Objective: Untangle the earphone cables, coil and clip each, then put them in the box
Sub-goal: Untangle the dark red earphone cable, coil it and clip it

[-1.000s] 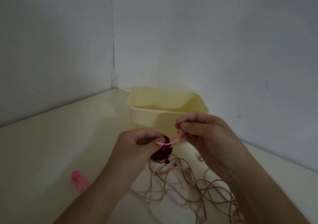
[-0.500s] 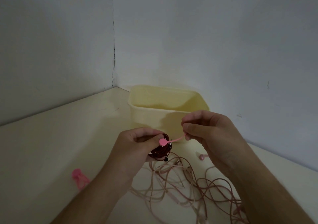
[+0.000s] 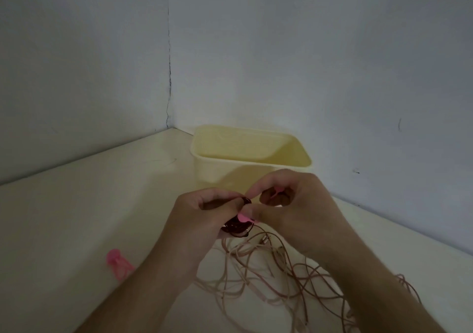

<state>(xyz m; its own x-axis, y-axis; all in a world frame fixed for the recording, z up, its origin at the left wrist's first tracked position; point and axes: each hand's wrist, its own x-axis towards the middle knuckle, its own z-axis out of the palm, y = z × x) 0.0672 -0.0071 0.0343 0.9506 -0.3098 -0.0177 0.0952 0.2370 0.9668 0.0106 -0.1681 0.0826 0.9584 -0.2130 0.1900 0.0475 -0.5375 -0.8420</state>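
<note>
Since the frame half a second before, the right hand (image 3: 294,212) had closed in on the left hand (image 3: 204,217), so the pink clip strap (image 3: 245,218) no longer stretched between them; it now bent back toward the coil. The left hand gripped the dark red coiled cable (image 3: 236,227), held just in front of the cream box (image 3: 250,158), near its front wall. The right hand's thumb and fingers pinched the strap, its pink tip (image 3: 279,190) showing between the curled fingers. Loose pinkish cables (image 3: 281,276) lay tangled on the table (image 3: 76,217), in front of the box and under both forearms. A spare pink clip (image 3: 119,263) lay well left of the box, nearer the camera.
</note>
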